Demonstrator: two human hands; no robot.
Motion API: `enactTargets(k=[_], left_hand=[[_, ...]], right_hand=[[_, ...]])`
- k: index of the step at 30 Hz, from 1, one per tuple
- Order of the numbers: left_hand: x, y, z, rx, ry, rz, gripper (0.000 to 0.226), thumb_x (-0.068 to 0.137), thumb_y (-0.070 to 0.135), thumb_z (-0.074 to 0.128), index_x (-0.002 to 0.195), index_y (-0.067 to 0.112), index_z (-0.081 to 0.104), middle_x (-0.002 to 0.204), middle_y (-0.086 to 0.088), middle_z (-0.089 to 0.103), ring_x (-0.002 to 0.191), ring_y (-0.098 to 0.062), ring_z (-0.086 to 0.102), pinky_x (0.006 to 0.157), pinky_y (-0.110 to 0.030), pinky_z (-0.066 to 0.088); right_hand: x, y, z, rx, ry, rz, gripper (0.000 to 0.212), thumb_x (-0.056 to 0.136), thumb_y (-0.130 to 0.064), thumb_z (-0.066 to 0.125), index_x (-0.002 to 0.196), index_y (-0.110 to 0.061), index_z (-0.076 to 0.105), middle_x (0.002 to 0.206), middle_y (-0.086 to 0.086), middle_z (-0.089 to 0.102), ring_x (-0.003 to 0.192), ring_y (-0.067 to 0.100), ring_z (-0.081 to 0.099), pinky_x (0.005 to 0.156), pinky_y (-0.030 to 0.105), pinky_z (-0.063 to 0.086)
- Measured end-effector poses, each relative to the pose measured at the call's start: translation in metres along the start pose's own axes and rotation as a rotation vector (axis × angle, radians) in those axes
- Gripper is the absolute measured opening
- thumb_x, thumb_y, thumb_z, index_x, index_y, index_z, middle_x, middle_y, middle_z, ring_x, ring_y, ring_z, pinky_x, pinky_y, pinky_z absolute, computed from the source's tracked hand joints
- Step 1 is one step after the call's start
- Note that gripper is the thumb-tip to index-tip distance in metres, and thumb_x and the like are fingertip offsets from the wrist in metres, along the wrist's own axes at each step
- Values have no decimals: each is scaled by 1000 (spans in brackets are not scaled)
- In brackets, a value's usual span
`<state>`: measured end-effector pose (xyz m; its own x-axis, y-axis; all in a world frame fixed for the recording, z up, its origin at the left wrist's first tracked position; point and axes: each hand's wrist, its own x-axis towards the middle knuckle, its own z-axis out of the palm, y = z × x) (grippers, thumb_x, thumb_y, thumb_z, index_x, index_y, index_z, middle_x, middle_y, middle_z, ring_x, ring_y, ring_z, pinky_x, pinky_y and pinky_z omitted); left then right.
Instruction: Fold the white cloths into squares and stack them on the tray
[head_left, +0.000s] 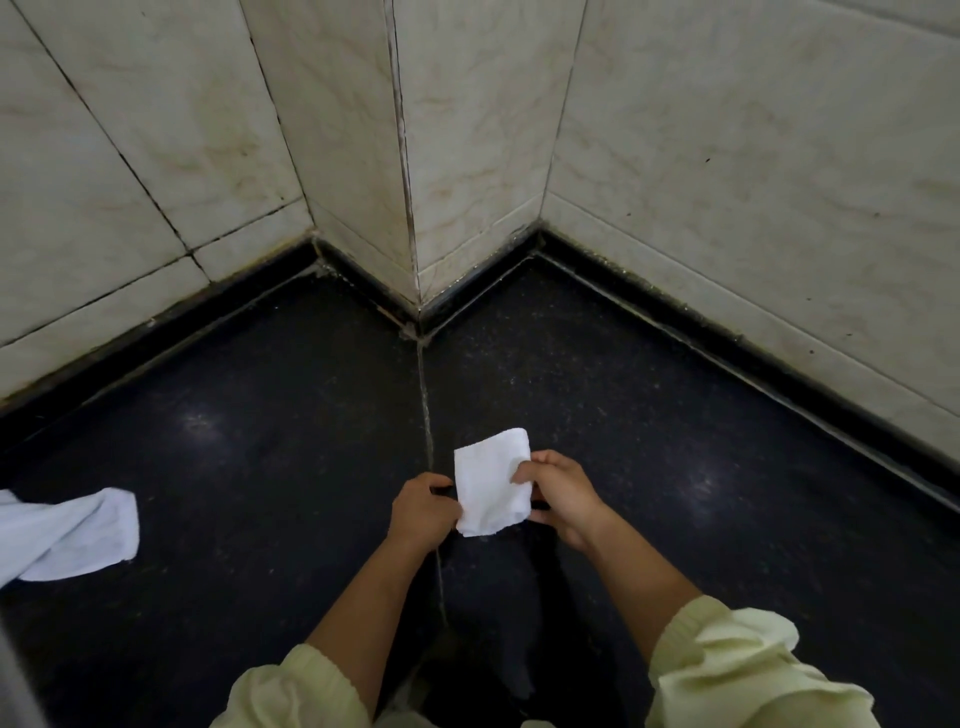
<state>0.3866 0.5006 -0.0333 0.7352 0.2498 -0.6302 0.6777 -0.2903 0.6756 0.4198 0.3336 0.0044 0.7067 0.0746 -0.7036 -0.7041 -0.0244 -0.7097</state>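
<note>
Between left hand (423, 512) and right hand (563, 499), fingers (525, 469) pinching its sides, small folded white cloth (491, 480).

A small white cloth (492, 482), folded into a near-square rectangle, is held flat above the dark counter, pinched at both side edges; a second white cloth (67, 535) lies unfolded and rumpled, well apart at the far left.

Dark speckled stone surface (260, 415), a loose white cloth (67, 535) on its left side.
</note>
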Motion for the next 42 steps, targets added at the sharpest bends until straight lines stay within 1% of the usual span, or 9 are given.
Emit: enactTargets(k=[3,7,10,13,17,20,30,34,42], left_hand=[[-10,12,-1,-356,-196,-147,13,88,3,56,98,3,64,100,-17,67,83,-21,65,70,-27,55],[-22,23,2,-726,-421,-264,25,89,16,55,108,2,64,107,-16,67,93,-27,63,91,-40,50],[-27,29,9,-826,-487,-296,31,85,16,57,113,1,61,105,-16,66,89,-27,64,87,-41,52],[-34,38,16,-798,-518,-252,33,85,13,58,116,3,60,104,-12,67,88,-23,65,73,-33,55],[-42,55,26,-758,-519,-179,38,82,11,65,120,9,60,120,-13,65,112,-29,62,87,-38,55],[-52,73,37,-656,-540,-97,38,82,13,65,120,12,62,122,-12,64,114,-29,61,82,-36,56],[-100,139,107,-322,-798,79,34,86,9,61,120,15,61,118,-10,67,107,-25,65,76,-34,56],[-128,159,153,-249,-917,98,33,85,7,61,118,12,61,112,-10,69,102,-25,65,85,-38,54],[-228,167,260,-21,-1128,193,27,83,7,62,109,16,63,100,-6,68,85,-20,64,63,-29,54]], right_hand=[[-6,-9,1,27,-89,-39,19,82,-3,58,101,-10,60,104,12,68,96,27,67,72,37,58],[-16,-21,-6,69,-163,-91,19,83,-2,56,100,-9,61,101,12,69,95,28,67,79,41,57],[-26,-28,-17,84,-162,-108,22,83,-2,57,104,-8,61,106,14,67,98,28,66,75,39,58],[-36,-30,-37,110,-139,-123,22,82,-2,57,103,-8,61,107,14,67,98,28,66,71,37,57],[-51,-26,-67,181,-105,-143,24,80,-3,58,103,-9,60,111,14,65,103,31,65,75,40,57],[-68,-22,-89,238,-63,-175,25,81,-3,58,105,-8,59,109,12,64,100,29,64,71,38,57],[-141,3,-178,449,204,-295,23,79,1,58,100,-11,59,100,10,67,87,25,67,66,33,57],[-182,22,-218,488,329,-330,21,79,2,57,93,-12,60,92,7,68,82,22,66,64,30,55],[-287,89,-301,617,575,-419,26,78,4,56,100,-10,61,92,8,67,79,21,65,58,29,54]])
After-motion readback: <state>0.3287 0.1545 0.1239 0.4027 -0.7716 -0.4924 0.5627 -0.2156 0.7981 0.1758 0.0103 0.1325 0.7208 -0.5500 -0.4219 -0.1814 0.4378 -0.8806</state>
